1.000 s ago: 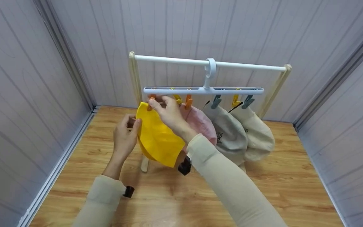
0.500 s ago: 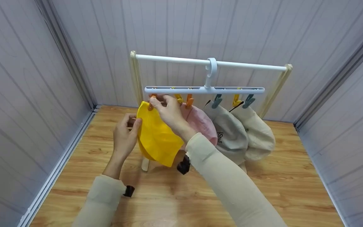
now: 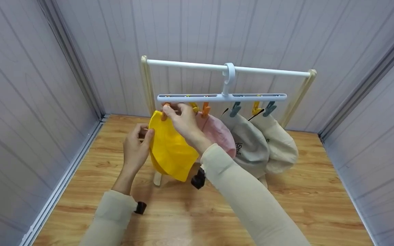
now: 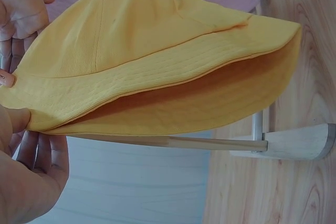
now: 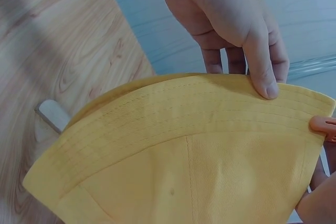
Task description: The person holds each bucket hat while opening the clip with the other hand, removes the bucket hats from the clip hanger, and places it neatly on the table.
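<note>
A yellow bucket hat [image 3: 173, 147] hangs sideways at the left end of a pale clip hanger [image 3: 197, 98]. My left hand [image 3: 136, 147] pinches the brim's left edge, thumb on the near face and fingers behind, as the right wrist view also shows. At the hat's top corner an orange clip [image 3: 164, 116] sits over the brim, and my right hand [image 3: 185, 123] pinches this clip between thumb and fingers. The left wrist view shows the brim gaping along its lower side. My right hand partly covers a yellow clip [image 3: 194, 107] on the hanger.
Right of the yellow hat hang a pink hat [image 3: 217, 135], a grey hat [image 3: 250, 145] and a cream hat [image 3: 279, 147]. The hanger hooks over the white bar [image 3: 190, 65] of a wooden-legged rack. Panelled walls enclose the wooden floor [image 3: 183, 218] on three sides.
</note>
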The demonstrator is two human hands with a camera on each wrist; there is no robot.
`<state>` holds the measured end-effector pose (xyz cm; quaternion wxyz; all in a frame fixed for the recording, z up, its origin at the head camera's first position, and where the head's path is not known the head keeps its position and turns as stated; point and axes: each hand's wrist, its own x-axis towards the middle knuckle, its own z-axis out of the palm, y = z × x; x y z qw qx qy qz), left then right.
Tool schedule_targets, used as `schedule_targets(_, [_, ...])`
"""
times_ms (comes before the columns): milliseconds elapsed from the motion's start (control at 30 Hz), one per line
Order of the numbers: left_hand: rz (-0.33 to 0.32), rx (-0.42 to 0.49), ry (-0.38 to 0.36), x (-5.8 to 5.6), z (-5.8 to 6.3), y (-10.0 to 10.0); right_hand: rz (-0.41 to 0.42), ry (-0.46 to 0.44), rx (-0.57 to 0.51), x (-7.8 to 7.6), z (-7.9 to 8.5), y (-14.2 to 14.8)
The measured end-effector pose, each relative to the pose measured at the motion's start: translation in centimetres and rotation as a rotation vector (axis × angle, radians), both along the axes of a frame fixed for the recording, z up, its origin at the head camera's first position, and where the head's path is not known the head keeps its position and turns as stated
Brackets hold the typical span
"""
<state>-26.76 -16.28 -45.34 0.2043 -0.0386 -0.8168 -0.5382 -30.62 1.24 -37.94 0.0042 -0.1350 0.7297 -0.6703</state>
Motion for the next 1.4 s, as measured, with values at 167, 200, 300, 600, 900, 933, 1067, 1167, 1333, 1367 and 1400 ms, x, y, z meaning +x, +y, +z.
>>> schedule_targets(167, [0.0, 0.006, 0.005, 0.02, 0.05, -0.05, -0.017, -0.004, -0.001, 0.19, 0.05, -0.15])
schedule_targets(200, [0.0, 0.006, 0.007, 0.02, 0.05, -0.04, -0.021, -0.005, 0.0, 0.21, 0.07, -0.17])
schedule_targets(300, [-0.003, 0.005, 0.012, 0.01, -0.01, -0.03, -0.033, -0.011, -0.003, 0.22, 0.11, -0.22])
schedule_targets(600, [-0.005, -0.003, 0.016, 0.09, -0.1, -0.07, -0.041, -0.015, -0.019, 0.06, 0.12, -0.42])
schedule_targets(900, [-0.003, 0.015, 0.005, 0.03, -0.13, 0.06, -0.061, -0.013, -0.011, -0.07, 0.18, -0.52])
schedule_targets(933, [-0.006, 0.017, 0.005, 0.03, -0.07, 0.07, -0.066, -0.015, -0.009, -0.08, 0.19, -0.51])
schedule_targets(1067, [-0.013, 0.017, 0.0, -0.05, 0.01, 0.05, -0.077, -0.025, -0.023, -0.14, 0.19, -0.54])
schedule_targets(1167, [-0.011, 0.011, -0.006, -0.05, 0.09, -0.02, -0.087, -0.037, -0.041, -0.2, 0.19, -0.67])
schedule_targets(1333, [-0.012, -0.001, -0.019, -0.03, 0.31, -0.17, -0.105, -0.048, -0.056, -0.27, 0.33, -0.93])
schedule_targets(1367, [-0.015, -0.004, -0.021, -0.04, 0.36, -0.2, -0.109, -0.048, -0.059, -0.31, 0.35, -0.97])
schedule_targets(1400, [-0.018, -0.007, -0.023, -0.06, 0.4, -0.22, -0.11, -0.048, -0.061, -0.33, 0.38, -0.98])
